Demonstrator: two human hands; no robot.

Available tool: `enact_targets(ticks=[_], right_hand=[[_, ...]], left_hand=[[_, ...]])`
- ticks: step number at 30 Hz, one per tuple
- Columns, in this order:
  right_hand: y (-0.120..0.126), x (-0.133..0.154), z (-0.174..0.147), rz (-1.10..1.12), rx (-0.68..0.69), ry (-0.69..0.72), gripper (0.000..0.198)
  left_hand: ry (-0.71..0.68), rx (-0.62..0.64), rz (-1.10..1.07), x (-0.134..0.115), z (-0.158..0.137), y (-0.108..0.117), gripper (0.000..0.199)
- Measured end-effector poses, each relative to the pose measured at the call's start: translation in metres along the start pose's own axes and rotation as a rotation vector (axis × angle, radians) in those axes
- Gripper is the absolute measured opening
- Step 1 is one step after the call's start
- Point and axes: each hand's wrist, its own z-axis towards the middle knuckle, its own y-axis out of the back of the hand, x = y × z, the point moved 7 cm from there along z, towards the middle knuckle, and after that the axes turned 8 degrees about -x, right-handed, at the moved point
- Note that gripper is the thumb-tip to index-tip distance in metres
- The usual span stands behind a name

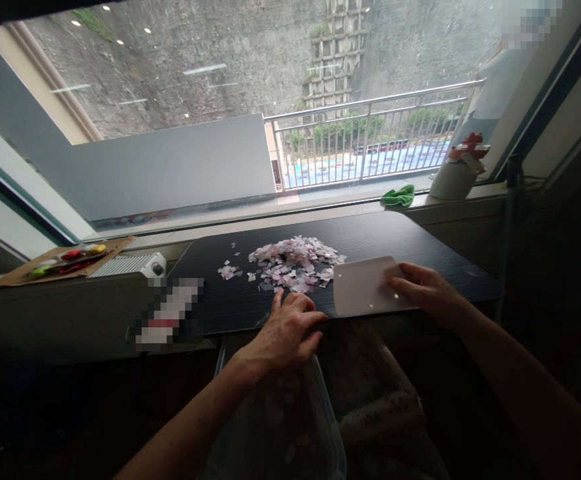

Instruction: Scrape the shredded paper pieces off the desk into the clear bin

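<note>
A heap of small pinkish-white paper scraps (298,257) lies on the black tabletop (370,233), with a few loose pieces to its left. My right hand (423,290) grips a flat, pale plastic scraper (363,287) by its right end; the scraper is to the right of the heap, close to the table's front edge. At that edge, my left hand (293,327) is just in front of the heap, fingers apart and holding nothing. Below it is a clear plastic bin (338,440) with some scraps inside, partly hidden by my left forearm.
A green cloth (398,197) and a pale container with a red top (454,177) are on the windowsill. Brown cardboard (20,273) with colourful items rests at left, beside a white ribbed object (130,265). A blurred-out item (170,313) sits at the table's left edge.
</note>
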Motion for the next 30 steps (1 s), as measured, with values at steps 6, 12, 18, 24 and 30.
enact_targets(ticks=[6,12,18,24,30], right_hand=[[-0.019,0.025,0.005,-0.023,-0.136,0.248,0.019],[-0.07,0.041,0.009,-0.136,0.018,0.328,0.013],[-0.051,0.038,0.012,-0.285,-0.076,0.322,0.014],[-0.047,0.043,0.012,-0.382,-0.096,0.367,0.014],[-0.057,0.05,0.009,-0.344,-0.083,0.422,0.013]], left_hand=[[0.157,-0.109,0.006,0.043,-0.008,0.011,0.023],[0.214,-0.288,-0.229,0.068,-0.017,0.013,0.02],[0.272,-0.284,-0.296,0.068,-0.016,0.011,0.017],[0.291,-0.269,-0.331,0.069,-0.015,0.01,0.017],[0.285,-0.269,-0.321,0.071,-0.016,0.008,0.018]])
